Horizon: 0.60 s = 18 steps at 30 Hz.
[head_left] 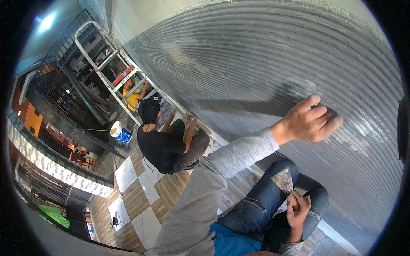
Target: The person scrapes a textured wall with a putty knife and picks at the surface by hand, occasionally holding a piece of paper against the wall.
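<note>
My left hand (pixel 308 123), in a grey sleeve, reaches across to the grey ridged wall (pixel 256 64). Its fingers are curled in against the surface, closed; a dark patch shows between them, and I cannot make out what they hold, if anything. Lower down, over my bent knees in ripped jeans, my right hand (pixel 297 210) is wrapped round the handle of a putty knife (pixel 282 181). The knife's broad, stained blade points up and left. Pale, scuffed patches mark the wall around my left hand.
A co-worker in black (pixel 160 147) crouches by the wall's foot on my left. Beyond stand a stepladder (pixel 100 68), a person in yellow (pixel 132 96) and a blue-and-white bucket (pixel 121 133). The floor has white and wood-look tiles (pixel 145 224); a cable lies there.
</note>
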{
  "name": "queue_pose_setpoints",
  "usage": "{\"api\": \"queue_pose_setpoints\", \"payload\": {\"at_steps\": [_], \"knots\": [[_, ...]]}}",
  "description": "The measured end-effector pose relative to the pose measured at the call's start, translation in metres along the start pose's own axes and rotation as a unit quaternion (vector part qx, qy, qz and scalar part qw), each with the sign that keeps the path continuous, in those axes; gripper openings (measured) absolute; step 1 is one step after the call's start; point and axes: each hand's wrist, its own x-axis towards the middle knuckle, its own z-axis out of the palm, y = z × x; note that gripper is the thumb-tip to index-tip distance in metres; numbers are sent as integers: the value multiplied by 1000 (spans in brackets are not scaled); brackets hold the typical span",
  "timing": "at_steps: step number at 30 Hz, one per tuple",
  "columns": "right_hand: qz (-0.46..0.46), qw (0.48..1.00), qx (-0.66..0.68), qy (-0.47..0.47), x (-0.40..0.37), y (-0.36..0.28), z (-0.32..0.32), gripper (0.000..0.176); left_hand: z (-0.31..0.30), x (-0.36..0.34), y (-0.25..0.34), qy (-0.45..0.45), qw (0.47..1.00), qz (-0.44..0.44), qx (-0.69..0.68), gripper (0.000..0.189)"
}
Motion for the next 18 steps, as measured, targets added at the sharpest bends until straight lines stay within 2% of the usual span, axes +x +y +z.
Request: {"api": "queue_pose_setpoints", "payload": {"at_steps": [8,11,14,18], "knots": [[-5,1000,12,15,1,-2,1,25,4,-2,0,1,998,-26,-55,12],[-25,1000,-4,17,2,-3,0,25,3,-1,-4,-15,1000,-2,-11,12],[-11,1000,-10,-19,6,-9,-8,23,-3,3,-3,-23,997,-41,-62,13],[-29,999,18,-10,8,-11,-8,24,-13,4,-6,-38,992,-70,-99,14]]}}
